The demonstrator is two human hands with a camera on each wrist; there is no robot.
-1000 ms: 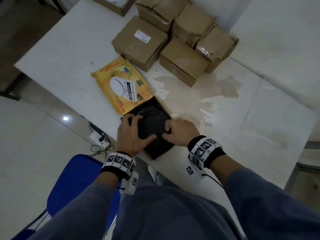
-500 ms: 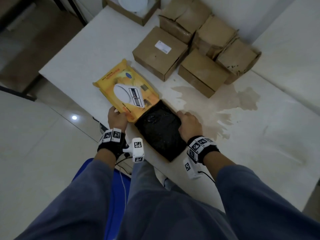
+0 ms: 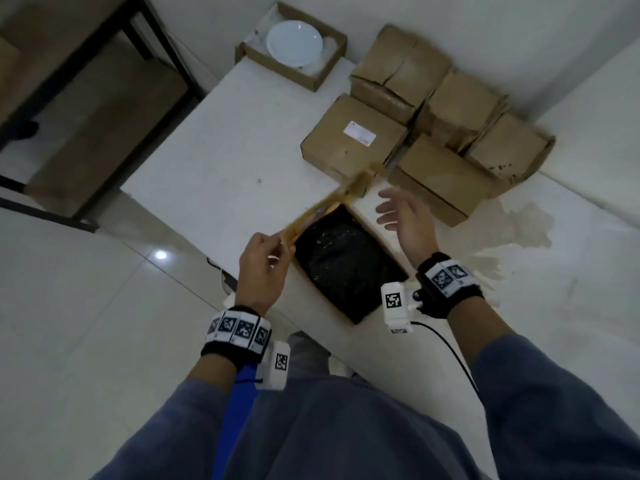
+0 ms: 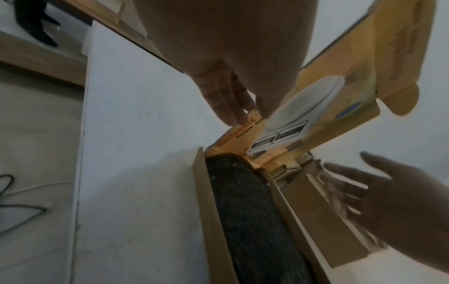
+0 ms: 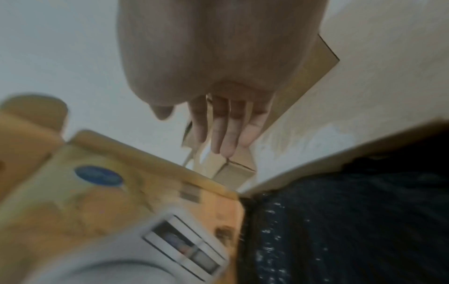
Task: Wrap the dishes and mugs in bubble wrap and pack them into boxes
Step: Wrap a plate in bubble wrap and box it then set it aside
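Observation:
A shallow cardboard box (image 3: 360, 318) lies at the table's near edge with a black bubble-wrapped item (image 3: 346, 261) inside it. Its yellow printed lid (image 3: 325, 209) stands raised on edge along the box's left side, blurred. My left hand (image 3: 277, 247) pinches the lid's near edge. In the left wrist view the fingers (image 4: 226, 101) hold the lid (image 4: 316, 107) above the black wrap (image 4: 255, 221). My right hand (image 3: 391, 209) hovers open above the box's far right corner, fingers spread and holding nothing. A white plate (image 3: 294, 43) sits in an open box (image 3: 322, 77) at the far corner.
Several closed cardboard boxes (image 3: 353, 136) crowd the back of the white table (image 3: 225, 150), close behind my right hand. A brownish stain (image 3: 519, 220) marks the table at right. A blue chair (image 3: 235, 410) and tiled floor lie to the left below.
The yellow lid lay flat on the table left of the box; my left hand has swung it up on edge. My right hand has left the box's right side and risen open.

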